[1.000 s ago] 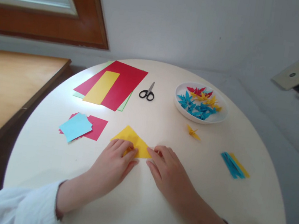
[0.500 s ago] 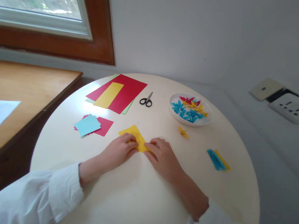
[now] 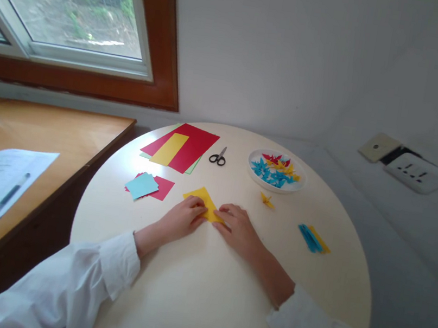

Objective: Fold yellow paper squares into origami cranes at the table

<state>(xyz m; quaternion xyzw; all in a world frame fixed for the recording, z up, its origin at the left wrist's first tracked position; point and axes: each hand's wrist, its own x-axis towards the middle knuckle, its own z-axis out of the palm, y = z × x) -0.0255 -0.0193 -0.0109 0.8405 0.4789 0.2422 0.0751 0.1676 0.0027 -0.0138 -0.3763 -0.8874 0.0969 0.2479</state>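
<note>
A yellow sheet of origami paper (image 3: 206, 198) lies on the round table in front of me, one corner pointing away. My left hand (image 3: 187, 214) is closed on its left side, fingertips near the lower edge. On the right side, my right hand (image 3: 236, 228) pinches the paper near a corner with thumb and fingers. Parts of the sheet are hidden under my fingers, so I cannot tell how far it is folded. Beyond my right hand rests a single yellow folded paper crane (image 3: 267, 200).
A white plate (image 3: 252, 177) holds several blue, yellow and red cranes. Scissors (image 3: 217, 158) lie beside red sheets (image 3: 194, 146) with a yellow strip (image 3: 169, 149). Light-blue squares (image 3: 141, 185) are at left, blue and yellow strips (image 3: 310, 238) at right. A wooden desk (image 3: 83, 133) adjoins.
The head view has shifted, so the table sits slightly lower and more window shows. Both hands stay on the yellow paper with almost no visible movement against it.
</note>
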